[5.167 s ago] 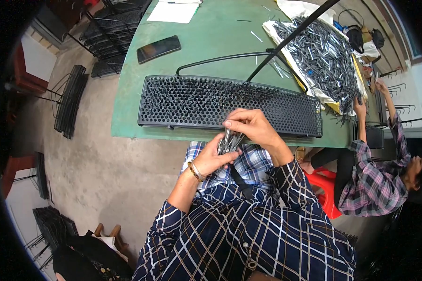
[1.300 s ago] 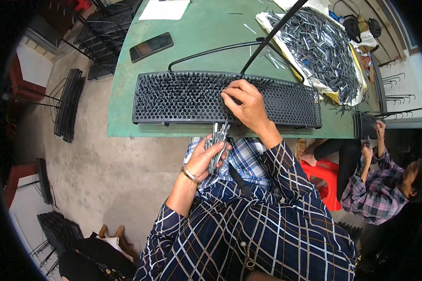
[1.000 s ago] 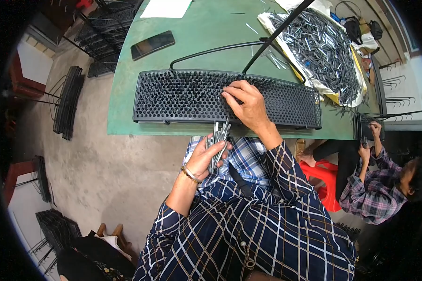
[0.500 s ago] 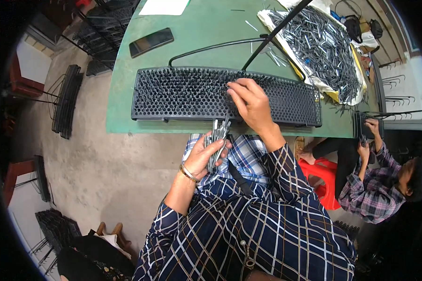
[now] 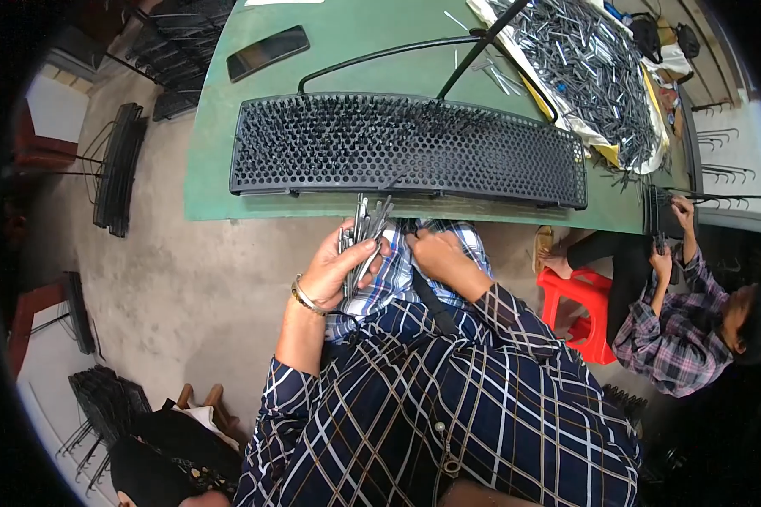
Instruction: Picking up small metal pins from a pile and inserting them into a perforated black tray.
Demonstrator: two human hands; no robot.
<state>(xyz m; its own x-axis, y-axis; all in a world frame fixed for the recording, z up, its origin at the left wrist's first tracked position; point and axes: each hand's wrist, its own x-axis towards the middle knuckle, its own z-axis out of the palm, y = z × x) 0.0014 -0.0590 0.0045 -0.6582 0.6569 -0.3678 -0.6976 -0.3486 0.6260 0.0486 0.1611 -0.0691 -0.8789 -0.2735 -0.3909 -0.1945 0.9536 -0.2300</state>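
Observation:
My left hand [image 5: 334, 268] is closed around a bundle of thin grey metal rods [image 5: 362, 241], whose tips point up toward the table's front edge. Just right of it, over my lap, my right hand [image 5: 444, 256] is curled, its fingertips mostly hidden; whatever they pinch, if anything, does not show. In front of both hands, a long black perforated rack [image 5: 490, 156] rests along the green table's edge. Dark pieces stand in many holes over its left and middle part. A thin piece juts at the rack's front rim near the bundle.
Black bent bars [image 5: 389, 59] rise behind the rack. A white sack [image 5: 655, 156] spread with many loose rods lies at the back right. A phone [image 5: 268, 53] is on the green table [image 5: 207, 144]. A co-worker [image 5: 685, 329] works at right near a red stool [image 5: 596, 296].
My right hand has left the rack's holes and come down to my lap beside the bundle. My left hand, still holding the rods, has shifted slightly left.

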